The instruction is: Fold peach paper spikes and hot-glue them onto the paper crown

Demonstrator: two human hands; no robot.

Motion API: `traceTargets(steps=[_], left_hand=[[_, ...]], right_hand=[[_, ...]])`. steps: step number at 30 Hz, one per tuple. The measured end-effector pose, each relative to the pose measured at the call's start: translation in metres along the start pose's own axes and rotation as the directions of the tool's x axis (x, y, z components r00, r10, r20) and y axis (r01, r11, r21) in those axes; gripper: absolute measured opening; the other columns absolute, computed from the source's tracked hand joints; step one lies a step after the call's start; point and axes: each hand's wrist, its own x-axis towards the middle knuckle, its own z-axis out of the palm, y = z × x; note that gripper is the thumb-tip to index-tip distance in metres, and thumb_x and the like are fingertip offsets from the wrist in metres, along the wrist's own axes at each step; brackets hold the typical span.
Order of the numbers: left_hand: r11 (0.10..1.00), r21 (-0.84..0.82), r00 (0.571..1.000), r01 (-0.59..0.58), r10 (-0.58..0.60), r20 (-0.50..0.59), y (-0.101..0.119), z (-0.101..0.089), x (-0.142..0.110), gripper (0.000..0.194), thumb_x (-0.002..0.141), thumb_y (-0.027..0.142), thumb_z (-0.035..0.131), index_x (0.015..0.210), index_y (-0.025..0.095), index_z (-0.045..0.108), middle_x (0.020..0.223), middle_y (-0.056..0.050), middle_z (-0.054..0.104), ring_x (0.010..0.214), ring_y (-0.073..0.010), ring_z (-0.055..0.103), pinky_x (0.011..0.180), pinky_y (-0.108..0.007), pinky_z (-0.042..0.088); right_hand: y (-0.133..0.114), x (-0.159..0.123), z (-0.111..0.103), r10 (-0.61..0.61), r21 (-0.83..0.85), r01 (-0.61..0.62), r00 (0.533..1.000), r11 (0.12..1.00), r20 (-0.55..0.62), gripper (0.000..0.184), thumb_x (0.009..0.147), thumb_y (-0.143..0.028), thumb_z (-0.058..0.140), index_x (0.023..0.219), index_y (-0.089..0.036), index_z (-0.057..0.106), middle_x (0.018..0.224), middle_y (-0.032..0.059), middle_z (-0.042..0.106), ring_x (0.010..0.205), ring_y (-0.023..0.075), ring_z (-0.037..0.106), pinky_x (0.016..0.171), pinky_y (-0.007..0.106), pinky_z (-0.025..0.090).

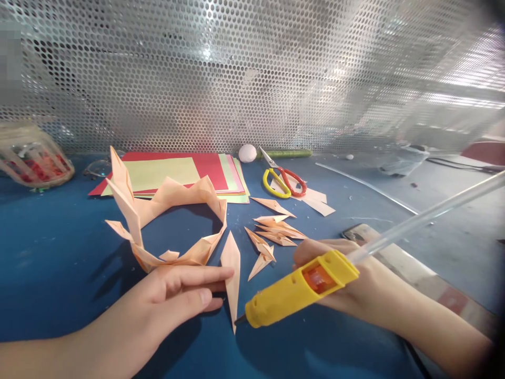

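Note:
My left hand point(169, 300) holds a long pointed piece of folded peach paper point(232, 263), the index fingertip lying over its left edge. The lower fingers are partly hidden beside the paper. In my right hand point(347, 273) is a yellow hot glue gun point(295, 292), its dark nozzle at the lower tip of the paper piece. A clear glue stick point(426, 218) sticks out of the gun's back end. Just beyond my left hand stands a ring of folded peach paper point(181, 195) with upright points on its left side. Several smaller folded paper points point(278, 229) lie between the ring and the gun.
Behind lie coloured paper sheets point(165, 171), scissors point(282, 179) with yellow and red handles, paper scraps point(317, 200) and a white ball point(248, 153). A jar point(33, 155) stands far left. A phone-like object point(361, 231) is behind my right wrist. A perforated metal screen point(236, 79) borders the table.

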Motion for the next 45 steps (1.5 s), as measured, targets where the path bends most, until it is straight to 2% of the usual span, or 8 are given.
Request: traceTargets(steps=[9, 14, 17, 23, 30, 34, 39, 45], left_hand=[[0.997, 0.08, 0.998, 0.017, -0.012, -0.062, 0.0, 0.0, 0.001, 0.029, 0.077, 0.045, 0.077, 0.106, 0.039, 0.077, 0.131, 0.007, 0.069, 0.132, -0.0247, 0.057, 0.101, -0.027, 0.054], [0.998, 0.052, 0.999, 0.033, -0.031, -0.043, -0.002, -0.002, 0.0, 0.031, 0.077, 0.044, 0.077, 0.108, 0.039, 0.076, 0.13, 0.006, 0.069, 0.134, -0.0254, 0.056, 0.103, -0.029, 0.053], [0.999, 0.029, 0.999, 0.033, -0.032, -0.024, -0.003, -0.002, 0.0, 0.03, 0.077, 0.043, 0.078, 0.107, 0.038, 0.076, 0.131, 0.006, 0.069, 0.131, -0.0254, 0.058, 0.102, -0.029, 0.054], [1.0, 0.001, 0.997, -0.019, 0.019, -0.074, 0.003, 0.005, 0.005, 0.05, 0.075, 0.045, 0.077, 0.121, 0.027, 0.073, 0.124, -0.006, 0.073, 0.128, -0.0341, 0.059, 0.108, -0.044, 0.05], [1.0, -0.01, 0.997, -0.03, 0.029, -0.068, 0.008, 0.01, 0.01, 0.057, 0.075, 0.047, 0.076, 0.128, 0.027, 0.069, 0.118, -0.007, 0.076, 0.127, -0.0346, 0.06, 0.109, -0.046, 0.049], [1.0, -0.006, 0.999, -0.002, 0.002, -0.039, -0.001, 0.002, 0.006, 0.049, 0.076, 0.044, 0.077, 0.122, 0.028, 0.072, 0.125, -0.005, 0.073, 0.128, -0.0338, 0.06, 0.108, -0.044, 0.05], [0.999, 0.016, 1.0, 0.03, -0.03, 0.01, -0.004, -0.003, 0.002, 0.03, 0.08, 0.043, 0.076, 0.11, 0.038, 0.076, 0.132, 0.006, 0.067, 0.13, -0.0253, 0.059, 0.103, -0.028, 0.054], [0.998, -0.068, 1.0, 0.011, -0.009, 0.021, -0.002, -0.001, 0.004, 0.024, 0.081, 0.039, 0.077, 0.105, 0.039, 0.077, 0.127, 0.007, 0.07, 0.122, -0.0224, 0.065, 0.097, -0.022, 0.056]], right_hand=[[-0.004, 0.007, -0.004, -0.065, -0.122, 0.064, 0.998, 0.991, -0.005, 0.026, 0.101, -0.041, 0.05, 0.08, -0.026, 0.048, 0.059, -0.0064, 0.058, 0.04, 0.0102, 0.054, 0.037, 0.019, 0.04], [-0.008, 0.007, -0.004, -0.079, -0.116, 0.083, 0.996, 0.99, 0.037, 0.035, 0.104, -0.047, 0.04, 0.077, -0.026, 0.044, 0.056, -0.0064, 0.057, 0.039, 0.0095, 0.053, 0.037, 0.018, 0.041], [-0.006, 0.007, -0.003, -0.07, -0.132, 0.072, 0.997, 0.989, 0.02, 0.036, 0.105, -0.048, 0.038, 0.077, -0.026, 0.043, 0.057, -0.0054, 0.059, 0.039, 0.01, 0.055, 0.037, 0.018, 0.042], [-0.006, 0.009, -0.004, -0.064, -0.158, 0.069, 0.997, 0.985, 0.033, 0.036, 0.104, -0.047, 0.039, 0.076, -0.026, 0.043, 0.055, -0.0058, 0.057, 0.039, 0.0101, 0.054, 0.037, 0.019, 0.041], [-0.008, 0.008, -0.002, -0.081, -0.116, 0.087, 0.995, 0.989, 0.053, 0.037, 0.106, -0.05, 0.034, 0.078, -0.026, 0.041, 0.056, -0.0072, 0.055, 0.04, 0.0087, 0.051, 0.039, 0.017, 0.042], [-0.003, 0.004, -0.001, -0.081, -0.106, 0.083, 0.996, 0.991, 0.022, 0.032, 0.105, -0.047, 0.041, 0.081, -0.026, 0.044, 0.06, -0.0075, 0.057, 0.042, 0.0077, 0.054, 0.039, 0.016, 0.041], [0.002, -0.001, 0.002, -0.07, -0.086, 0.069, 0.998, 0.994, 0.001, 0.025, 0.103, -0.043, 0.047, 0.084, -0.027, 0.044, 0.062, -0.0091, 0.055, 0.041, 0.0071, 0.05, 0.037, 0.017, 0.037], [0.001, 0.001, 0.007, 0.001, -0.109, 0.005, 0.999, 0.994, 0.054, 0.035, 0.1, -0.053, 0.046, 0.076, -0.027, 0.044, 0.056, -0.0073, 0.055, 0.041, 0.011, 0.052, 0.039, 0.021, 0.042]])
